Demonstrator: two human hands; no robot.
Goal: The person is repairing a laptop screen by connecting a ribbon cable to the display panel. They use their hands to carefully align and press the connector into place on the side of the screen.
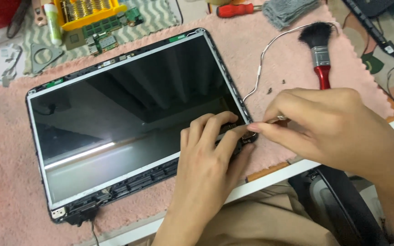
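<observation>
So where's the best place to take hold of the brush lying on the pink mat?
Probably the brush by its red handle, just below the metal ferrule, coming from above: it lies flat, bristles pointing away, and the handle's lower end is hidden behind the right hand.

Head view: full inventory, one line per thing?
laptop screen panel: 1, black, centre of mat
mat: 1, pink, under panel
brush: 1, red handle, black bristles, right of panel
cable: 1, white, off panel's right edge
screwdriver: 1, red handle, top
cloth: 1, grey, top
bit case: 1, yellow, top left
circuit boards: several, green, top left
left hand: fingertips on panel's lower right corner
right hand: pinches small metal tool, same corner
</observation>
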